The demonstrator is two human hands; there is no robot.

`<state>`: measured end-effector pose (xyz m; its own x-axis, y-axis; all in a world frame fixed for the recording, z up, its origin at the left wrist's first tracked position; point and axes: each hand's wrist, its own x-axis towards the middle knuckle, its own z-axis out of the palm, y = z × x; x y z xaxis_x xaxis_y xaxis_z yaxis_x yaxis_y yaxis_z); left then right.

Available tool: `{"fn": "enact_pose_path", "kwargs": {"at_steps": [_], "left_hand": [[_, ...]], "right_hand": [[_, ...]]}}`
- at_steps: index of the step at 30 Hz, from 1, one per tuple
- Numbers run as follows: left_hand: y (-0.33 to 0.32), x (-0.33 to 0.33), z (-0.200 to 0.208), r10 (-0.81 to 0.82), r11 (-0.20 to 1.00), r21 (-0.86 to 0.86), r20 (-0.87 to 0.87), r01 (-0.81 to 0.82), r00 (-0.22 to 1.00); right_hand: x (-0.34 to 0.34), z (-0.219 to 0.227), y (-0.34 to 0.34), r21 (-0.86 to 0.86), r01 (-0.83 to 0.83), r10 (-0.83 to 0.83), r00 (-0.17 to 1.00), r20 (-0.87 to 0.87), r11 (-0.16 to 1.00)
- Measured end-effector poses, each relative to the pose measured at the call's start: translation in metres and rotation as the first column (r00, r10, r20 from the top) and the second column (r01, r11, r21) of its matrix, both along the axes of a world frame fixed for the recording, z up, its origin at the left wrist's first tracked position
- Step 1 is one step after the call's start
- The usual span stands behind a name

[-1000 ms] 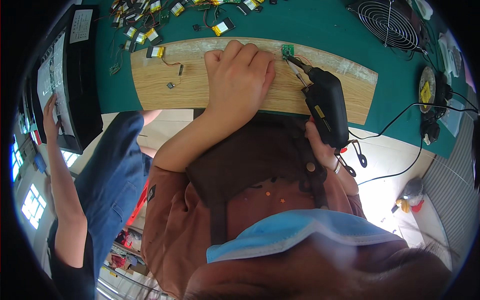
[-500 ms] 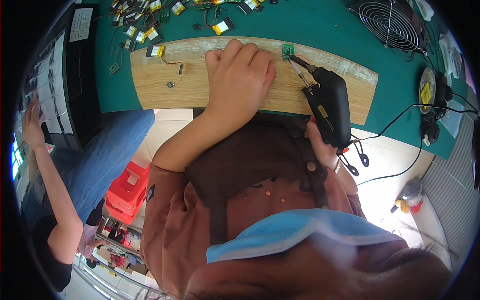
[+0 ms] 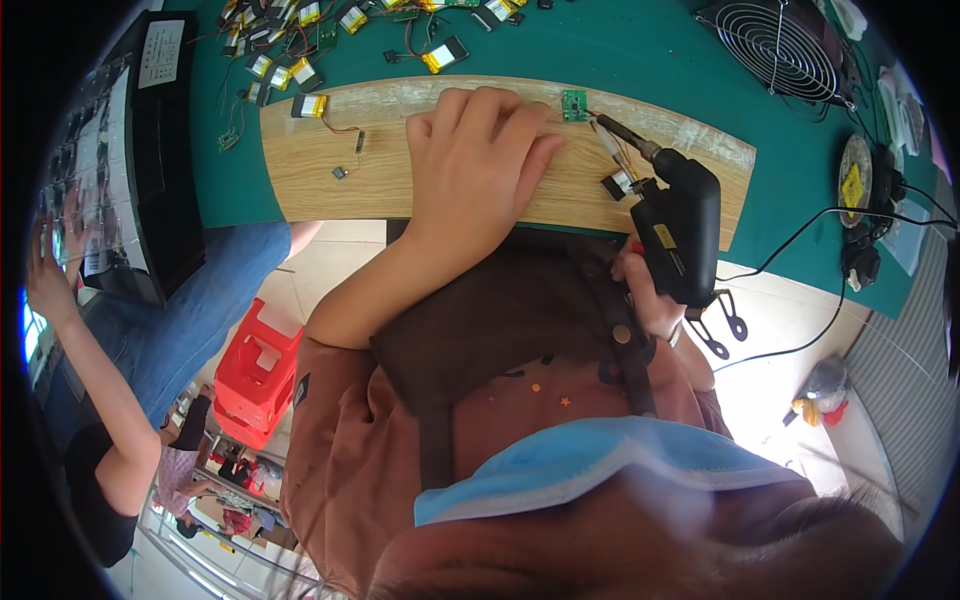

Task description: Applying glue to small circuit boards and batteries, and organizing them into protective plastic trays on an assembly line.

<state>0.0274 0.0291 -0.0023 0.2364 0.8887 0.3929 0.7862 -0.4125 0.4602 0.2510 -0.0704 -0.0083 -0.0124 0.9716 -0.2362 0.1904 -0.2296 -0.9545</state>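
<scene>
My right hand (image 3: 650,295) grips a black soldering gun (image 3: 675,220) by its lower end. Its dark tip points up and left, stopping just right of a small green circuit board (image 3: 574,105) on the wooden board (image 3: 390,180). Left of that circuit board, my left hand (image 3: 480,150) rests on the wood, its thumb apart from the bent index finger; the other fingertips are hidden. Thin wires at the circuit board's left run toward these fingers. Partly behind the gun lies a small battery (image 3: 617,186) with wires leading up.
A wired battery (image 3: 310,106) and a small part (image 3: 340,173) lie on the wood's left. Several batteries (image 3: 300,72) are heaped on the green mat. A fan (image 3: 780,50) stands far right, a round tin (image 3: 854,175) below it. At left, a co-worker's hand (image 3: 50,275) is near a black-framed panel (image 3: 160,150).
The soldering gun has drawn back right, its tip leaving the circuit board and uncovering the battery. My left thumb and index finger have spread apart. The co-worker's hand has moved down.
</scene>
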Motion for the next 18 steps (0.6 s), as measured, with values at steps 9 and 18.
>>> {"fn": "enact_pose_path", "kwargs": {"at_steps": [9, 18], "left_hand": [[-0.010, -0.003, 0.001, -0.074, 0.997, -0.020, -0.067, 0.073, 0.995], [-0.008, -0.003, -0.006, -0.072, 0.994, 0.084, -0.036, 0.075, 0.997]], "right_hand": [[0.004, 0.000, -0.002, 0.032, -0.038, 0.041, 0.995, -0.092, 0.999], [-0.001, 0.002, -0.001, 0.010, 0.016, -0.014, 0.988, -0.152, 1.000]]}}
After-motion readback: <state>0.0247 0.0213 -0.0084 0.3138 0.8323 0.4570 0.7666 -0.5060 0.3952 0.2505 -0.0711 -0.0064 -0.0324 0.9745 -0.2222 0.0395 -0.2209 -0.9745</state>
